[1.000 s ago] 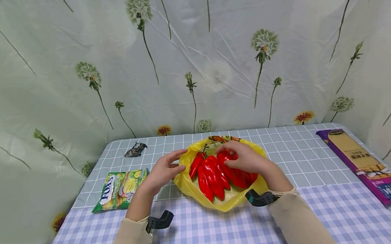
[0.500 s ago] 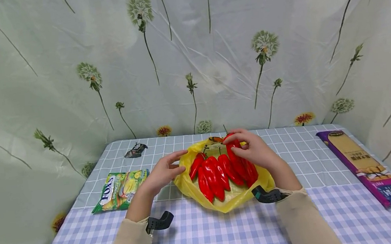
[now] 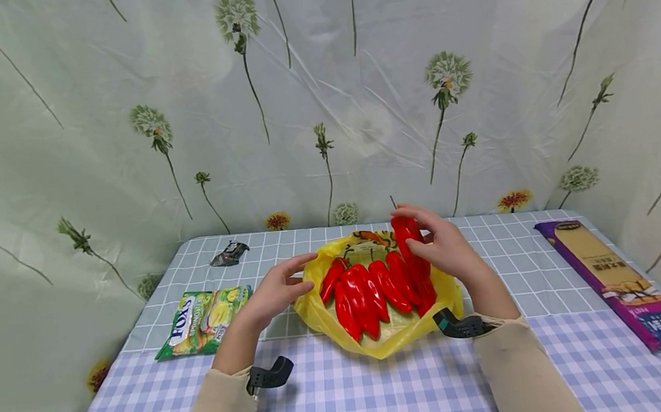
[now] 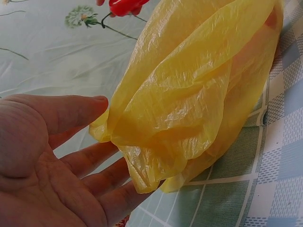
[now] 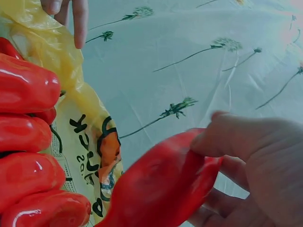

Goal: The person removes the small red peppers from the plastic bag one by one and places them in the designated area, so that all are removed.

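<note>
Right hand lifts a red pepper above the yellow bag.

The right hand (image 3: 447, 247) pinches one red pepper (image 3: 410, 246), its long axis near upright, tip down over the yellow bag (image 3: 318, 309) at the table's (image 3: 340, 402) middle. The left hand (image 3: 276, 292), fingers spread, holds the bag's left rim; more peppers (image 3: 361, 291) lie inside.

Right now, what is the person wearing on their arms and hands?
Both arms wear long beige sleeves, the left sleeve and the right sleeve. A small black clip-like device sits at the left wrist, and a black one with a teal patch at the right. The left hand and right hand are bare: no gloves.
</note>
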### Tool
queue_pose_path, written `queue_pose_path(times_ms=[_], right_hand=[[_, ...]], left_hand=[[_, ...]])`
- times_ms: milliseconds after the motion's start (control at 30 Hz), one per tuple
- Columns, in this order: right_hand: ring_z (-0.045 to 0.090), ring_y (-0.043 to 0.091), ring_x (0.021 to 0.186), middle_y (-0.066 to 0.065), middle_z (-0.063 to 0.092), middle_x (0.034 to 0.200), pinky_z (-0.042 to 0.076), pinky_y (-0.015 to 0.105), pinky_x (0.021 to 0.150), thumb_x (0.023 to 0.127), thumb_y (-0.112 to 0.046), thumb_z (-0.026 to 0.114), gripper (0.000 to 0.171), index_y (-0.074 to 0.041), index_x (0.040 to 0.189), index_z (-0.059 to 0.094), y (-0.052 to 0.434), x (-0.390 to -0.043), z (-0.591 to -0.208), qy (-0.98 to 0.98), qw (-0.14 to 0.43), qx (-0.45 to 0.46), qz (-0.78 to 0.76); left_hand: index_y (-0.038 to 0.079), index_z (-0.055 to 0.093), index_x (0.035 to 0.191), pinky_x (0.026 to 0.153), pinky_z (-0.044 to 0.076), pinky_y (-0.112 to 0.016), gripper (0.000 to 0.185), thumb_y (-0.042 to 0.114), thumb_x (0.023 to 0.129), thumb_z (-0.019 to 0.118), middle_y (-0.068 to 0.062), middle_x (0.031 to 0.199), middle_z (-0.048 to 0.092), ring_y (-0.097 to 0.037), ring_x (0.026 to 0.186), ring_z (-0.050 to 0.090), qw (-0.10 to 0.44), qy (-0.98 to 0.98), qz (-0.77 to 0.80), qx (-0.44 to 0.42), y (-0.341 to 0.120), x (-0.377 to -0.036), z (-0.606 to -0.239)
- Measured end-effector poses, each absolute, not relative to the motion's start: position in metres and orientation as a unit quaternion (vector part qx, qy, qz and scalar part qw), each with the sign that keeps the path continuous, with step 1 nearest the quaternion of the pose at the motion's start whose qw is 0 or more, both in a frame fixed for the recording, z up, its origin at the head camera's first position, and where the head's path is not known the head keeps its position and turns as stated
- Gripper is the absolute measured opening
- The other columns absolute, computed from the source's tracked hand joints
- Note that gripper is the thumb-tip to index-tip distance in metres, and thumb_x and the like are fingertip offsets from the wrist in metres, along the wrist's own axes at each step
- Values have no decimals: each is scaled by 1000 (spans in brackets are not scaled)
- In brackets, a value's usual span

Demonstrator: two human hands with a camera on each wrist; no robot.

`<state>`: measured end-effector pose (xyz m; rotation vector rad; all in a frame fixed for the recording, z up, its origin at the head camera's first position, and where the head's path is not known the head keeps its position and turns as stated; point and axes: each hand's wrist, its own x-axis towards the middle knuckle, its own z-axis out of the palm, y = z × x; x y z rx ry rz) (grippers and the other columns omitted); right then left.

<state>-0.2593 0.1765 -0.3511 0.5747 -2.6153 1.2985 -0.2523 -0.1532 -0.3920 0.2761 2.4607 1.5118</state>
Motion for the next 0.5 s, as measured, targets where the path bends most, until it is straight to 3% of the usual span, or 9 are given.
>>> queue_pose_path(times_ms=[133,500], right_hand=[[61,40,115,18,53,143,61,52,85,94,-7,62,57,-19,148,46,182,-260,-350,-870,91,146,462],[59,39,116,19,55,141,57,57,91,98,-16,59,53,-28,148,47,204,-256,-343,-851,98,93,508]], left_hand=[[29,51,146,96,57,-46,55,15,95,65,-13,151,48,-39,131,55,119,842,518,96,-153,-252,-392],[31,51,146,96,58,-47,54,17,95,65,-12,152,47,-38,130,56,121,843,516,92,-152,-253,-393]])
